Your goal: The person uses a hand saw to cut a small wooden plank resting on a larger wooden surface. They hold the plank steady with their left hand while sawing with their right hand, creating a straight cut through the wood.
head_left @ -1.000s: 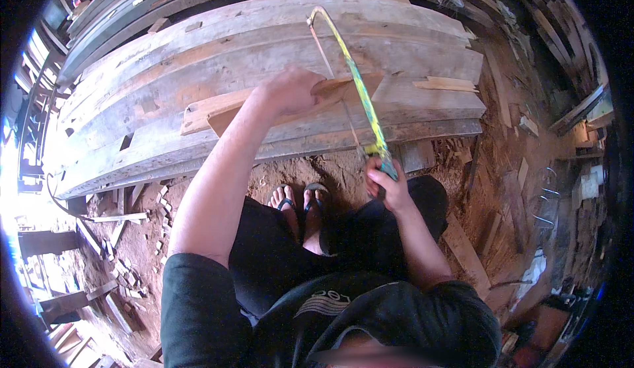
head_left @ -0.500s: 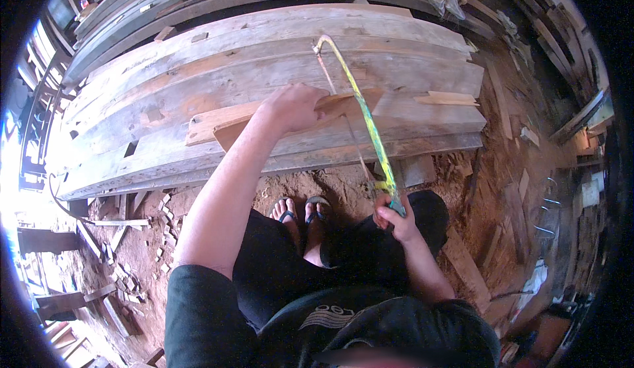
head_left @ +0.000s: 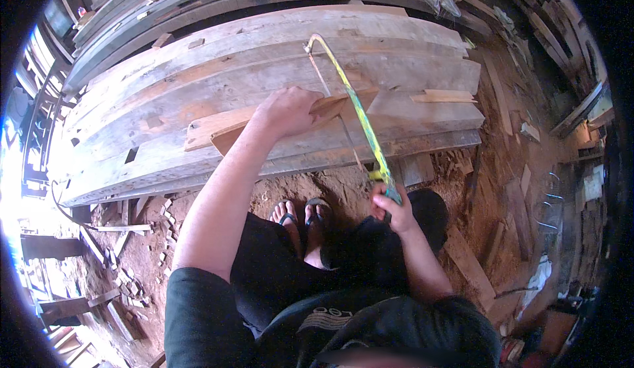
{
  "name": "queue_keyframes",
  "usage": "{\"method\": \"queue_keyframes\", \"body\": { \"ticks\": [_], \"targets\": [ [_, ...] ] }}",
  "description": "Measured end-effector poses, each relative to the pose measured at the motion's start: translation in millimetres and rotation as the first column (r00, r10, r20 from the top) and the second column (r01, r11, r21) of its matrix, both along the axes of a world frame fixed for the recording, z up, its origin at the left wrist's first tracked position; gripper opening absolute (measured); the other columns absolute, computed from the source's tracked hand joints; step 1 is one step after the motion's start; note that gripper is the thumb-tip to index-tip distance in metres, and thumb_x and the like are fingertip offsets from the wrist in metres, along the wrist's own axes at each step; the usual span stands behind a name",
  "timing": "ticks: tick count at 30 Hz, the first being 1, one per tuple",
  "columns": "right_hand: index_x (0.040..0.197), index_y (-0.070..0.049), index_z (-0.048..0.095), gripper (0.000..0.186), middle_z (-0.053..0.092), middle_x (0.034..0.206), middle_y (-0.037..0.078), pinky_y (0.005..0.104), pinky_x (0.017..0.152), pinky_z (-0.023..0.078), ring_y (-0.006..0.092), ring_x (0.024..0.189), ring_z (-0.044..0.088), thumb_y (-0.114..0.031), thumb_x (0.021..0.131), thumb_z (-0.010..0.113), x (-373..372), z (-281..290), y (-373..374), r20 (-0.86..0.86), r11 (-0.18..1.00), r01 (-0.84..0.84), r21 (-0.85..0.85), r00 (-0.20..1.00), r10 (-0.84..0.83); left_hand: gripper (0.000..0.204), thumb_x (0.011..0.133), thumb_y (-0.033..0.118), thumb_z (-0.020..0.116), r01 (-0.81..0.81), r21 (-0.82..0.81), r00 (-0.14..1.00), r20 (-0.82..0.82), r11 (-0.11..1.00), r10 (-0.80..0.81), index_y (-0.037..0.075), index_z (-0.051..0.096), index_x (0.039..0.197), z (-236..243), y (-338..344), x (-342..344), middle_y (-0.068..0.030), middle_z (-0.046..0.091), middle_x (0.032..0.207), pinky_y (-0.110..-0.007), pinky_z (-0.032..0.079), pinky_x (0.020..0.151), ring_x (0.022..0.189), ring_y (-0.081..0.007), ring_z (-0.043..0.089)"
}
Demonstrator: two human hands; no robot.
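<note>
My right hand (head_left: pixel 392 207) is wrapped round the green handle of a bow saw (head_left: pixel 360 115) with a yellow-green curved frame. The saw's thin blade (head_left: pixel 350 138) runs across a brown wooden board, crossing it just right of my left hand. My left hand (head_left: pixel 288 112) grips that wooden board (head_left: pixel 230 136), which is tilted on edge on top of a stack of thick grey timbers. A second, flatter light-brown board (head_left: pixel 210 125) lies against it on the left. How deep the blade sits in the wood cannot be made out.
The thick timbers (head_left: pixel 264 44) form a broad work surface. A thin offcut (head_left: pixel 446 97) lies at their right end. Small wood blocks (head_left: pixel 130 282) litter the ground at left, with loose planks (head_left: pixel 466 267) at right. My sandalled feet (head_left: pixel 317 211) stand close to the timbers.
The saw has shifted slightly left and tipped, its far end moving left, and my right hand has moved a little away from me with it. The left hand stays on the board.
</note>
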State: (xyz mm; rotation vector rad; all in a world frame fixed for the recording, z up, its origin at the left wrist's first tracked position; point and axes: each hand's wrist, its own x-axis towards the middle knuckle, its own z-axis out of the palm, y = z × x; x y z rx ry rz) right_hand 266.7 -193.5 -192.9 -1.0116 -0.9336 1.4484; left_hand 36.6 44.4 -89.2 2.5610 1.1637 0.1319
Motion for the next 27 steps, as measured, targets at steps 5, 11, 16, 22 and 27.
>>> {"method": "queue_keyframes", "body": {
  "ticks": [5,11,16,22,27],
  "targets": [
    [0.083,-0.003,0.057,0.021,0.052,0.064,0.002,0.0272,0.050,0.040,0.0103,0.052,0.048,-0.018,0.093,0.068,-15.9,8.7,18.2,0.103,0.998,0.020,-0.064,0.995,-0.014,0.046,0.089,0.028,0.072,-0.022,-0.012,0.998,0.052,1.000,0.022,0.011,0.066,0.131,-2.5,5.3,-3.2,-0.0219,0.071,0.116,-0.049,0.053,0.098,0.111,-0.0396,0.067],
    [0.087,-0.003,0.057,0.017,0.054,0.068,0.002,0.0262,0.049,0.040,0.0092,0.053,0.050,-0.013,0.097,0.066,-25.8,34.6,9.8,0.133,0.996,0.071,0.059,0.988,-0.078,0.050,0.089,0.030,0.073,0.012,-0.028,0.998,0.055,1.000,-0.011,0.013,0.064,0.135,-2.5,12.9,-5.9,-0.0203,0.071,0.118,-0.049,0.053,0.099,0.113,-0.0386,0.067],
    [0.085,-0.001,0.057,0.021,0.053,0.067,0.003,0.0263,0.049,0.041,0.0101,0.053,0.050,-0.016,0.099,0.063,-24.0,38.9,8.0,0.153,0.999,0.028,0.040,0.988,-0.034,0.050,0.089,0.032,0.074,-0.011,-0.028,0.998,0.055,1.000,0.013,0.013,0.064,0.134,-1.9,11.4,-1.3,-0.0196,0.071,0.119,-0.049,0.053,0.099,0.114,-0.0382,0.066],
    [0.087,0.000,0.059,0.023,0.053,0.065,0.003,0.0269,0.051,0.043,0.0120,0.054,0.051,-0.020,0.097,0.065,-22.4,17.9,4.3,0.143,0.988,0.095,0.117,0.983,-0.112,0.045,0.089,0.033,0.074,0.032,-0.046,0.999,0.009,0.998,-0.032,0.012,0.067,0.127,-3.2,11.7,3.9,-0.0184,0.071,0.120,-0.049,0.053,0.099,0.115,-0.0368,0.066],
    [0.088,0.001,0.061,0.027,0.053,0.064,0.004,0.0299,0.054,0.045,0.0136,0.053,0.052,-0.025,0.093,0.069,-8.8,-7.7,10.5,0.040,0.993,0.028,0.114,0.999,-0.032,0.047,0.088,0.035,0.074,-0.006,-0.025,1.000,0.007,1.000,0.006,0.012,0.066,0.128,-6.9,11.9,3.1,-0.0177,0.071,0.120,-0.049,0.053,0.100,0.116,-0.0363,0.066]
  ]
}}
